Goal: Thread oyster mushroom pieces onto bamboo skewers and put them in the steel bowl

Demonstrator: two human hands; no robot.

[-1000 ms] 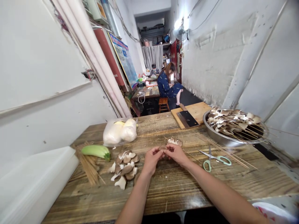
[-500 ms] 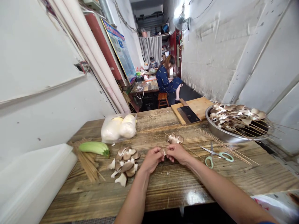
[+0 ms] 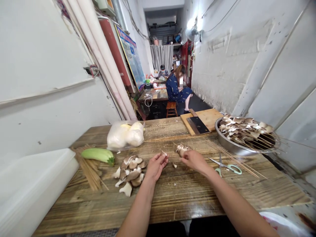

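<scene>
My left hand [image 3: 156, 166] is raised just above the table, its fingertips pinching a small oyster mushroom piece [image 3: 163, 153]. My right hand [image 3: 194, 160] is closed at the near side of a mushroom skewer [image 3: 182, 149], and its fingers are partly hidden. Several mushroom pieces are threaded on that skewer, whose thin tip shows at the far left end. Between my hands, a small mushroom scrap [image 3: 174, 165] lies on the wood. Left of my left hand is a pile of loose oyster mushrooms [image 3: 130, 171].
Green-handled scissors [image 3: 230, 168] and bare bamboo sticks [image 3: 237, 159] lie right. A steel bowl [image 3: 225, 144] holds finished-looking skewers beside a cleaver [image 3: 198, 125] on a board [image 3: 209, 117]. Leftward are a pale green gourd [image 3: 97, 154], more sticks [image 3: 90, 174] and a bag [image 3: 116, 136]. A person [image 3: 176, 87] sits beyond.
My hands were together on a mushroom piece and have parted. The left keeps a piece; the right has moved to the mushroom skewer. A small scrap now lies between them.
</scene>
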